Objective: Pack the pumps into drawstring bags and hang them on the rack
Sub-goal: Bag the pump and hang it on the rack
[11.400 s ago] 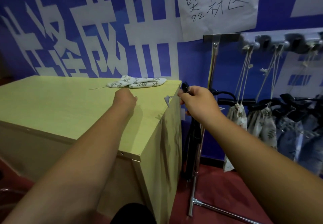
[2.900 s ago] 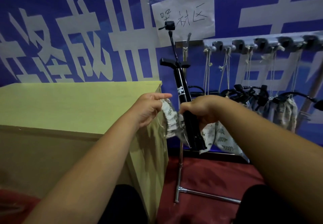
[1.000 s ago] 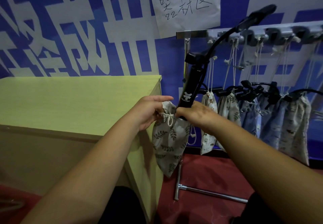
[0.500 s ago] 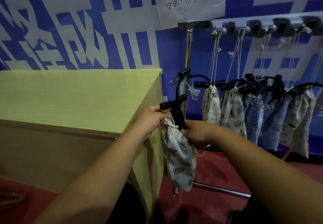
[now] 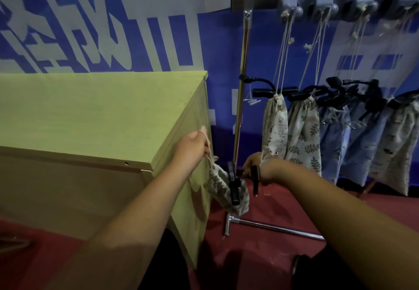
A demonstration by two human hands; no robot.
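A leaf-print drawstring bag point(image 5: 218, 184) hangs low beside the yellow cabinet, its mouth gathered. The black pump point(image 5: 234, 186) sits inside it, with the handle and foot sticking out of the mouth. My left hand point(image 5: 192, 147) pinches the bag's white cord point(image 5: 209, 156) and pulls it up and to the left. My right hand point(image 5: 256, 167) grips the pump's black top part point(image 5: 255, 176) just right of the bag. The rack's hook rail point(image 5: 340, 2) runs along the top right, with several filled bags point(image 5: 303, 138) hanging from it by cords.
The yellow-green cabinet point(image 5: 90, 117) fills the left half, its right corner close to my left hand. The rack's chrome upright point(image 5: 241, 85) and floor bar point(image 5: 272, 227) stand just behind the bag. Red floor lies below. A blue banner covers the wall.
The bag with the pump has dropped lower and tilted. My left hand has drawn the cord up and to the left, cinching the mouth. The view has shifted closer and downward.
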